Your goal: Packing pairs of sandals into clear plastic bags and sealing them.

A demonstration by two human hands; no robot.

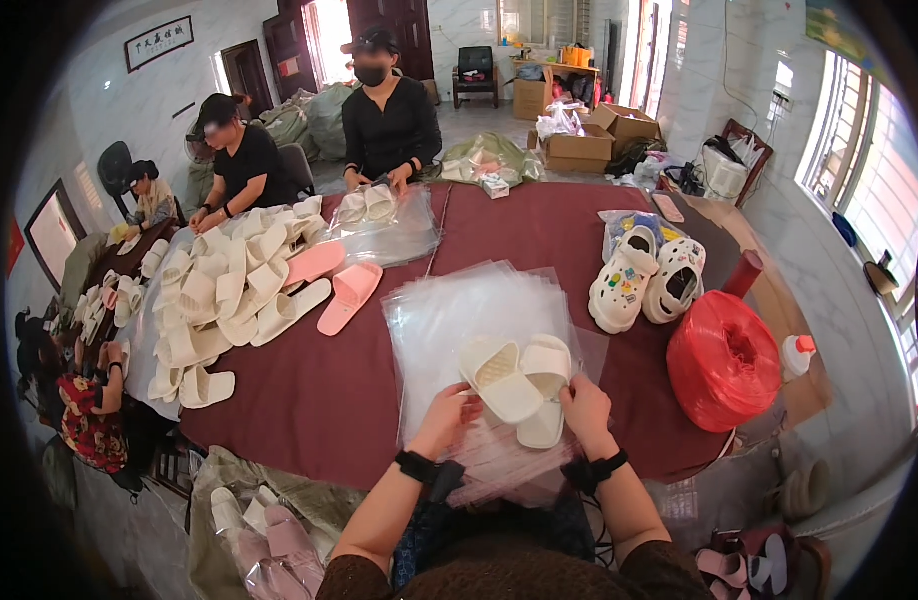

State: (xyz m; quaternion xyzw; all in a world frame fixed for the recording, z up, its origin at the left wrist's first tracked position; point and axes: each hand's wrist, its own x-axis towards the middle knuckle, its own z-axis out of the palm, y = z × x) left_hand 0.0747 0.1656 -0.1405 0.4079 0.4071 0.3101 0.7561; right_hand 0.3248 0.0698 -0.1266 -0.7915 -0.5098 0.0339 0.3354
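A pair of cream slide sandals lies over a stack of clear plastic bags [429,330] in front of me. The left slide [511,397] partly overlaps the right slide [541,430], their toe ends toward me. My left hand [453,414] is closed at the left slide's outer side, its fingertips against the edge. On the other side, my right hand [586,407] holds the right slide's edge between thumb and fingers. Part of each hand's grip is hidden. Both wrists wear dark bands.
A heap of cream slides [209,290] covers the table's left, with a pink slide [351,297] beside it. White clogs [624,280], a red twine roll [724,360] and a bottle [797,355] stand at right. Across the maroon tablecloth [499,225], a person [389,125] handles bagged slides.
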